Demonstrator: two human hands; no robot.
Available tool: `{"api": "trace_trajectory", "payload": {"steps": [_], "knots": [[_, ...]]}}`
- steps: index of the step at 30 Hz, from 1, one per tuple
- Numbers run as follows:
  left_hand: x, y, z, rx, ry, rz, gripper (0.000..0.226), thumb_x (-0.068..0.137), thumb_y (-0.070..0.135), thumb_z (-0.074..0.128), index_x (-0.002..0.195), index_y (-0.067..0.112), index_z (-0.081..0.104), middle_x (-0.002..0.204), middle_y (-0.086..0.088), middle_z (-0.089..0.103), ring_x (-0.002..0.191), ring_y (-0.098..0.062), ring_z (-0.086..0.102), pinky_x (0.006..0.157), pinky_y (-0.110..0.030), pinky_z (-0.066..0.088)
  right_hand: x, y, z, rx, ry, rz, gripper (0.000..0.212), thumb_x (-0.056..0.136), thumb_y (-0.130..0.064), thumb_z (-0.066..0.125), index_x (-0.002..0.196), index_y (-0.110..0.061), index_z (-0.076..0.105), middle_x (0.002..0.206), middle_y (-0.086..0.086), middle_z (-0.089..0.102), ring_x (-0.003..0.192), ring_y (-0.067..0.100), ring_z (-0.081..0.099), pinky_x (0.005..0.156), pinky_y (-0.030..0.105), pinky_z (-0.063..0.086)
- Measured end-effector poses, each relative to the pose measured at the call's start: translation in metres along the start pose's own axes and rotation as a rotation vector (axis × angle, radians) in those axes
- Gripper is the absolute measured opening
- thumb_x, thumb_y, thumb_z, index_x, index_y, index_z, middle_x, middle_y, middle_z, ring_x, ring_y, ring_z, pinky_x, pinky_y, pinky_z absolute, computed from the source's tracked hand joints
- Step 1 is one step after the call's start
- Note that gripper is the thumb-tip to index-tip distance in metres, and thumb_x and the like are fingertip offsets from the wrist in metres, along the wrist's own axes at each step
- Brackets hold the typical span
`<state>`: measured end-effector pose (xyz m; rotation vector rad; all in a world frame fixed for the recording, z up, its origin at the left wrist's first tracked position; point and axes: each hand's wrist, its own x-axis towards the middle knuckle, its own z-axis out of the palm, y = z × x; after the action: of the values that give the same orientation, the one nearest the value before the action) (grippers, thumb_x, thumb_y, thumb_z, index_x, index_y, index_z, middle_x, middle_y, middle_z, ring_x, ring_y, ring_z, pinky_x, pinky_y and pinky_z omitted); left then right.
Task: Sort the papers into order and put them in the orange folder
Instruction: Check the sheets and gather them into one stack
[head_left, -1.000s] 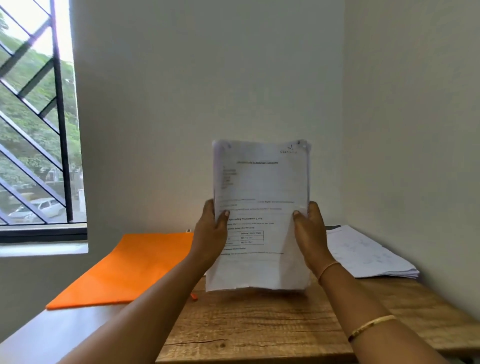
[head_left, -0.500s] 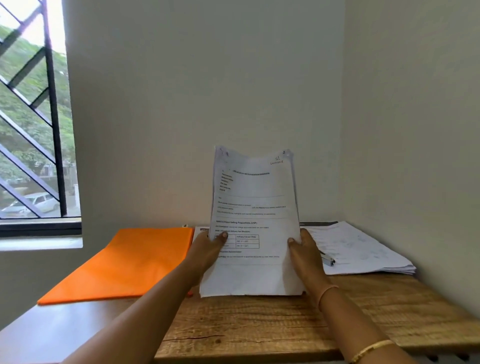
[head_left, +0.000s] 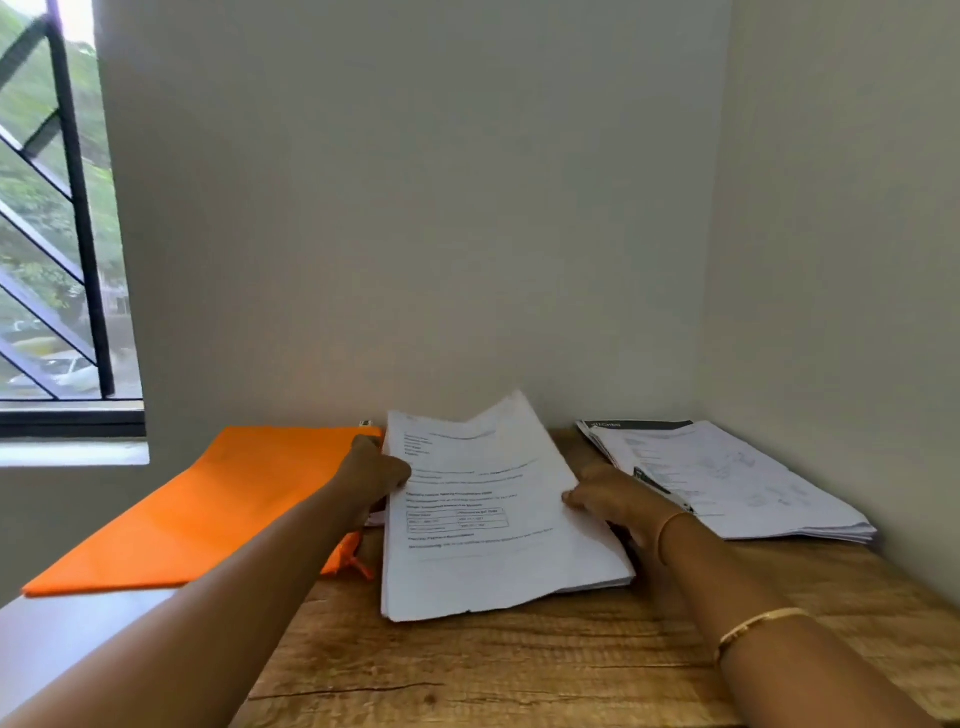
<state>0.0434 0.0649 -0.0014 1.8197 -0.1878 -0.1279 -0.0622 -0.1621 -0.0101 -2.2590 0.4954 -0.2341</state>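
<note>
Wooden table (head_left: 519, 665) in a pale wall corner: we list one sheaf of papers (head_left: 483, 525) lying flat at its centre. Our left hand (head_left: 374, 470) and right hand (head_left: 615, 499) each grip a side edge with curled fingers. The orange folder (head_left: 208, 509) lies just beside it, leftward; a second paper pile (head_left: 753, 483) lies rightward.

A wooden table (head_left: 519, 665) stands beside a barred window (head_left: 57, 260)
</note>
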Motion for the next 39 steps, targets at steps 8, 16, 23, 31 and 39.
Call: {"api": "trace_trajectory", "payload": {"steps": [8, 16, 23, 31, 39], "knots": [[0.019, -0.024, -0.004, 0.066, 0.005, -0.009, 0.026, 0.087, -0.004, 0.049, 0.110, 0.007, 0.054, 0.109, -0.015, 0.064, 0.088, -0.032, 0.065, 0.076, -0.044, 0.056, 0.026, -0.012, 0.020, -0.220, -0.012, -0.070, 0.047, 0.095, -0.031, 0.050, 0.139, -0.013, 0.044, 0.141, 0.010, 0.046, 0.125, 0.026, 0.045, 0.101, 0.027, 0.035], [0.027, -0.023, -0.001, 0.049, 0.044, 0.052, 0.034, 0.090, -0.005, 0.045, 0.121, 0.009, 0.047, 0.109, -0.010, 0.057, 0.095, -0.030, 0.060, 0.072, -0.040, 0.052, 0.037, -0.005, 0.026, -0.168, 0.051, -0.025, 0.022, 0.089, -0.019, 0.055, 0.072, -0.022, 0.043, 0.081, 0.000, 0.051, 0.070, 0.013, 0.046, 0.056, 0.024, 0.034], [0.019, -0.024, -0.004, -0.058, 0.088, 0.107, 0.052, 0.091, -0.007, 0.044, 0.139, 0.009, 0.031, 0.120, -0.013, 0.055, 0.091, -0.026, 0.055, 0.064, -0.033, 0.048, 0.022, -0.014, 0.021, -0.277, 0.249, -0.067, 0.009, 0.089, -0.016, 0.049, 0.081, -0.013, 0.045, 0.088, 0.002, 0.045, 0.083, 0.020, 0.044, 0.057, 0.025, 0.031], [0.007, -0.027, 0.007, 1.154, -0.099, 0.392, 0.071, 0.086, 0.004, 0.050, 0.147, 0.031, 0.026, 0.159, -0.003, -0.004, 0.145, -0.028, -0.013, 0.117, -0.045, -0.004, -0.007, -0.028, 0.030, -0.601, 0.042, -0.121, 0.040, 0.096, -0.038, 0.046, 0.128, -0.014, 0.049, 0.133, 0.006, 0.048, 0.113, 0.022, 0.053, 0.084, 0.029, 0.042], [0.000, -0.023, 0.012, 1.086, -0.311, 0.407, 0.059, 0.089, -0.003, 0.045, 0.143, 0.021, 0.038, 0.149, 0.000, 0.035, 0.138, -0.018, 0.030, 0.112, -0.027, 0.024, -0.021, -0.039, 0.045, -0.791, -0.031, -0.141, 0.042, 0.097, -0.042, 0.039, 0.129, -0.016, 0.045, 0.134, 0.008, 0.044, 0.111, 0.023, 0.053, 0.092, 0.034, 0.045]]}}
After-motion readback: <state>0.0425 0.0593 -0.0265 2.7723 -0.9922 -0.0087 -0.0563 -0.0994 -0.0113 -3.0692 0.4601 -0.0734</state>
